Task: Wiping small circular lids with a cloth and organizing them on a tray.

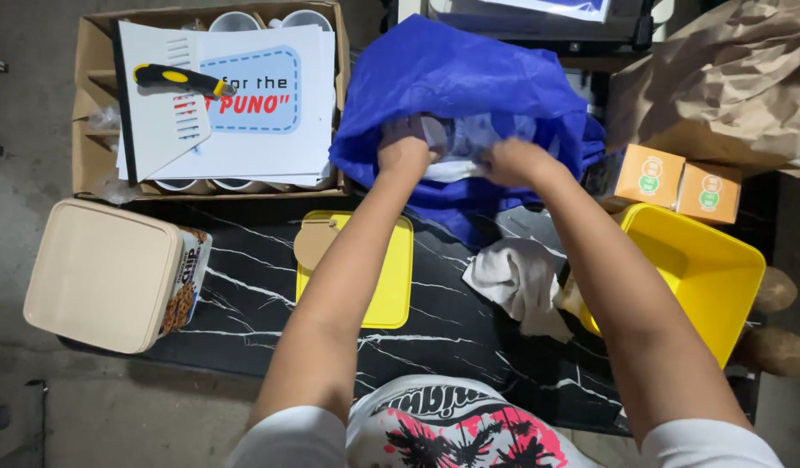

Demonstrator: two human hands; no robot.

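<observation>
Reaching far across the bench | left hand [406, 147] and right hand [514, 160] side by side, both closed on pale item [456, 147] inside blue bag [469, 78]

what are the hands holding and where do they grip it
Both hands, left hand and right hand, grip a pale cloth at its lower edge, inside the blue bag.

thin blue cloth bag [469, 78], glossy tabletop [244, 269]

- Blue bag [469, 78]: thin, crumpled fabric, lying at the far middle of the black marble-patterned table, mouth open toward the near side.
- Pale wrapped item [469, 143]: half inside the bag's mouth, partly hidden.
</observation>
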